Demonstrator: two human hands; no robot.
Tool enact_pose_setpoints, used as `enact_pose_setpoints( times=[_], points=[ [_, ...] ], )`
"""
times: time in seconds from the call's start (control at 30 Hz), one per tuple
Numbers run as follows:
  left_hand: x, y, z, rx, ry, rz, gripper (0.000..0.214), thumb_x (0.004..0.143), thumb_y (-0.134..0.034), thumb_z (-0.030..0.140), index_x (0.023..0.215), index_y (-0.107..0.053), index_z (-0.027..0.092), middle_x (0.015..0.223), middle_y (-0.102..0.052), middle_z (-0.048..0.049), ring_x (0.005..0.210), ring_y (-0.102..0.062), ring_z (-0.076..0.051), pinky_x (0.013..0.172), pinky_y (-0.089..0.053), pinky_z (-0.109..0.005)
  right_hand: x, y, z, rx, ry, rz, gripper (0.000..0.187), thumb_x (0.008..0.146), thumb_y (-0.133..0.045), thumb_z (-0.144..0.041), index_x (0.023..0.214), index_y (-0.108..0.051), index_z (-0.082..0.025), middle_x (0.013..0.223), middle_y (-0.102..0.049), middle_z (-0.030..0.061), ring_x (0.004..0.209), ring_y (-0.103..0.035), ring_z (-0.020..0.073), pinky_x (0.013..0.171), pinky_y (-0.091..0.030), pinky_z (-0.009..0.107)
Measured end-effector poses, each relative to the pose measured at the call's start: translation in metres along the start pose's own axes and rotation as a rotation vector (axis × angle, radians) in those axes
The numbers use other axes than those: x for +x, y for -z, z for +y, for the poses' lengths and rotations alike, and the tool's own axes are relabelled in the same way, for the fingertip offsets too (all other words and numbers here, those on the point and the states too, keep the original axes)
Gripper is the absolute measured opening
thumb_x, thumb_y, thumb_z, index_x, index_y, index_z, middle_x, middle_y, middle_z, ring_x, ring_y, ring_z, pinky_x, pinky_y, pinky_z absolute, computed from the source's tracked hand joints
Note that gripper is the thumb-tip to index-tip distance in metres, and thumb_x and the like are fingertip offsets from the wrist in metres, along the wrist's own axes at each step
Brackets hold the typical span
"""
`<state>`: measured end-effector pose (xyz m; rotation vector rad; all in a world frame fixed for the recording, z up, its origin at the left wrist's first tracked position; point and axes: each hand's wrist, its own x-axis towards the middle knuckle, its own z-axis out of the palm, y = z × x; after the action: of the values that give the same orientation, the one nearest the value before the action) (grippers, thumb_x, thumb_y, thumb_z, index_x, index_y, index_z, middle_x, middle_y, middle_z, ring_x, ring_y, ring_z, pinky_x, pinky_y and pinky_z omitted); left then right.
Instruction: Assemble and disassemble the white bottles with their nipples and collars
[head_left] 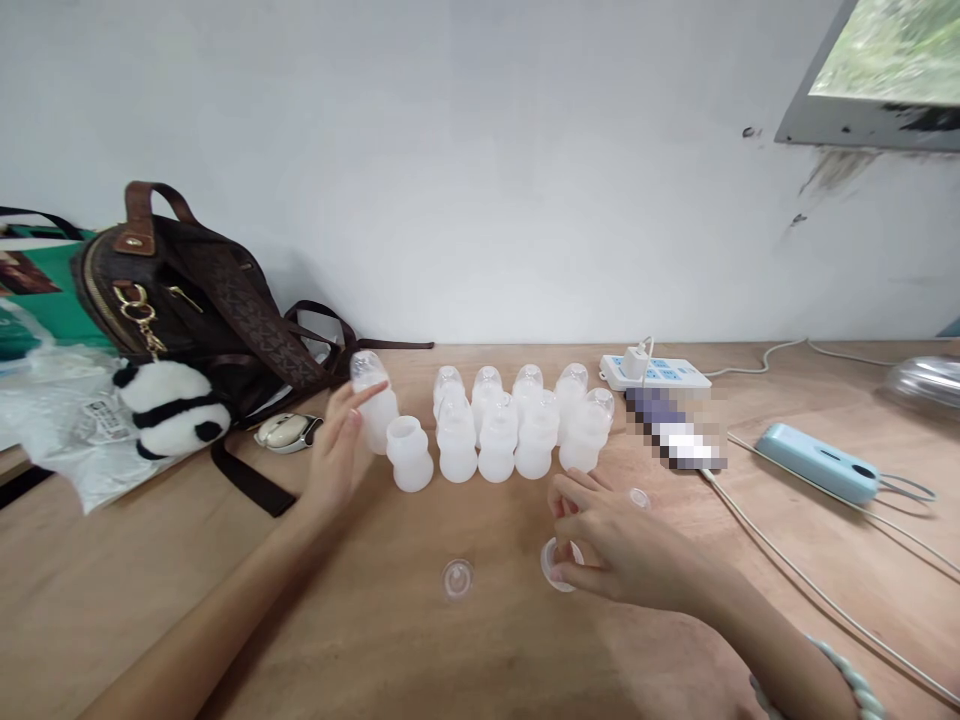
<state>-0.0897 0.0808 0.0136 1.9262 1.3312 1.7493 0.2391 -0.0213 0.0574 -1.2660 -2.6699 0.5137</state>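
Note:
My left hand (336,440) is at the left end of the baby bottles, its index finger stretched across the front of a tall bottle with a clear dome cap (379,420). Beside that bottle stands an uncapped, open-necked white bottle (410,462). To their right, several capped baby bottles (496,450) stand in two rows. My right hand (600,535) is bent down over a translucent bottle ring (550,568) on the table, thumb and fingers closed at its rim. A clear silicone nipple (457,579) lies left of it. Partly behind my right hand is another small clear piece (640,498).
At the left are a brown backpack (225,290) with a panda plush (176,410), a plastic bag (60,420) and a computer mouse (285,432). A power strip (675,374), a pixelated phone-like object (675,430), a light-blue power bank (817,463) and cables lie at the right.

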Motion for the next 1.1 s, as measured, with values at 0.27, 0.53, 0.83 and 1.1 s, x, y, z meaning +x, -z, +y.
enact_pose_setpoints(
  times=[0.27, 0.53, 0.83, 1.1],
  points=[
    [-0.005, 0.021, 0.060, 0.263, -0.485, 0.134, 0.030, 0.085, -0.073, 0.025, 0.114, -0.067, 0.025, 0.138, -0.048, -0.0097, 0.124, -0.056, -0.030, 0.099, -0.053, -0.049, -0.003, 0.002, -0.001, 0.231, 0.016, 0.376, 0.026, 0.097, -0.053, -0.033, 0.075, -0.046, -0.022, 0.076, -0.054, 0.0012, 0.073, -0.052, 0.0175, 0.067, -0.045, 0.032],
    [-0.058, -0.016, 0.119, 0.396, -1.011, -0.336, 0.025, 0.090, -0.062, 0.023, 0.112, -0.062, 0.034, 0.114, -0.077, -0.0023, 0.101, -0.073, -0.024, 0.082, -0.058, -0.036, -0.003, -0.018, -0.016, 0.540, 0.138, 0.418, 0.041, 0.090, -0.063, -0.052, 0.117, -0.048, -0.024, 0.094, -0.066, 0.0039, 0.072, -0.060, 0.0172, 0.061, -0.047, 0.029],
    [-0.046, -0.007, 0.117, 0.364, -0.748, -0.539, 0.041, 0.094, -0.053, 0.035, 0.130, -0.053, 0.016, 0.089, -0.077, -0.0105, 0.068, -0.073, -0.026, 0.058, -0.057, -0.036, -0.014, -0.004, -0.005, 0.617, -0.104, 0.552, 0.027, 0.082, -0.066, -0.049, 0.088, -0.056, -0.024, 0.069, -0.057, -0.0003, 0.058, -0.052, 0.0155, 0.051, -0.041, 0.027],
    [-0.044, 0.052, 0.070, 0.377, -0.361, -0.325, 0.045, 0.081, -0.070, 0.053, 0.119, -0.064, 0.030, 0.080, -0.078, -0.0001, 0.056, -0.070, -0.023, 0.045, -0.052, -0.028, -0.076, 0.058, 0.063, 0.275, -0.487, 0.729, 0.033, 0.079, -0.068, -0.056, 0.095, -0.062, -0.027, 0.067, -0.056, 0.0013, 0.059, -0.050, 0.0195, 0.052, -0.037, 0.031]
  ],
)
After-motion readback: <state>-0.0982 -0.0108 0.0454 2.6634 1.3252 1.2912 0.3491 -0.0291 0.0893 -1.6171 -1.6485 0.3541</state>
